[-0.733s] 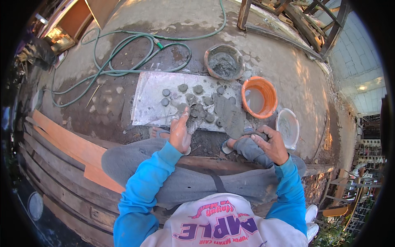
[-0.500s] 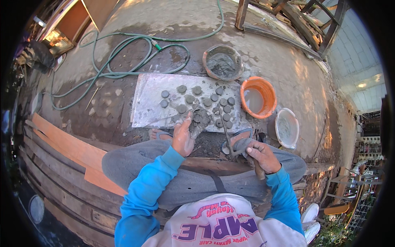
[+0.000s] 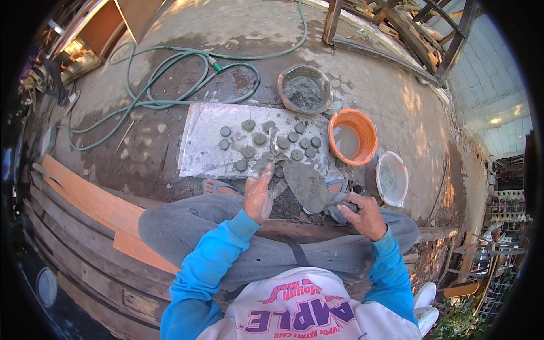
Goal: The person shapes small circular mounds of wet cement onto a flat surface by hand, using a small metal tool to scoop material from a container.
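Note:
My right hand (image 3: 365,215) is closed round the handle of a trowel, whose broad mortar-coated blade (image 3: 306,186) lies flat-side up in front of my knees. My left hand (image 3: 259,195) has its fingers up against a grey, mortar-smeared piece just left of the blade; its shape is partly hidden by the fingers and blade. Both are over the near edge of a pale, dirty sheet (image 3: 198,139). Several small round mortar discs (image 3: 259,139) sit on that sheet, some darker than others.
Beyond the sheet stands a bucket of wet mortar (image 3: 306,105). To the right are an orange bucket (image 3: 369,136) with cloudy liquid and a pale tub (image 3: 392,180). A green hose (image 3: 198,102) coils at the far left. Wooden planks (image 3: 96,207) lie at left.
The trowel blade has turned from edge-on to broad face up and swung left towards my left hand. The mortar-smeared piece by my left hand is now partly covered by it.

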Demonstrator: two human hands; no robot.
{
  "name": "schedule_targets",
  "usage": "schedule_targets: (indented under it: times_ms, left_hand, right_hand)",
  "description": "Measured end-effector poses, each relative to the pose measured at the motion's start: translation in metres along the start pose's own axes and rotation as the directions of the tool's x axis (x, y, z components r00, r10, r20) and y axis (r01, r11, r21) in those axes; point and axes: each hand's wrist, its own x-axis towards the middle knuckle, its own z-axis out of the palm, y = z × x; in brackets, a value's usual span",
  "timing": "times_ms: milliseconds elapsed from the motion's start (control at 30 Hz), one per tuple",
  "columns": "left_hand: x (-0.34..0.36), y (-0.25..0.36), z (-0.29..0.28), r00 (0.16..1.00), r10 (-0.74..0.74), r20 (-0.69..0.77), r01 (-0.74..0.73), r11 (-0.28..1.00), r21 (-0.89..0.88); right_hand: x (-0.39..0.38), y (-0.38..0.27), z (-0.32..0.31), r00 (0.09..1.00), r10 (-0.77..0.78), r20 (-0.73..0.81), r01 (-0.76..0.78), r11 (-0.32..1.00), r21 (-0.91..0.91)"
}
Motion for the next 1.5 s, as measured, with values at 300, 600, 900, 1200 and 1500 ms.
schedule_targets:
  times_ms: [300, 600, 900, 1200, 1500]
  left_hand:
    - [0.001, 0.0, -0.006, 0.988, -0.144, 0.046, 0.142, 0.989, 0.051]
    - [0.001, 0.004, -0.011, 0.958, -0.285, 0.021, 0.285, 0.946, -0.154]
    - [0.003, -0.003, -0.01, 0.992, -0.129, 0.004, 0.129, 0.991, -0.045]
    - [-0.006, 0.001, 0.003, 0.989, 0.096, 0.112, -0.107, 0.99, 0.095]
    - [-0.001, -0.005, -0.001, 0.999, 0.001, 0.033, -0.003, 0.999, 0.046]
  right_hand:
    - [0.01, -0.012, -0.028, 0.985, -0.037, -0.168, -0.035, 0.914, -0.404]
    - [0.0, 0.046, 0.01, 0.954, 0.176, -0.241, -0.206, 0.973, -0.104]
    - [-0.017, 0.046, 0.059, 0.969, 0.219, 0.113, -0.232, 0.965, 0.122]
    - [-0.01, 0.041, 0.046, 0.905, 0.297, 0.304, -0.403, 0.829, 0.389]
    - [-0.002, 0.057, 0.039, 0.851, 0.303, 0.429, -0.524, 0.553, 0.648]
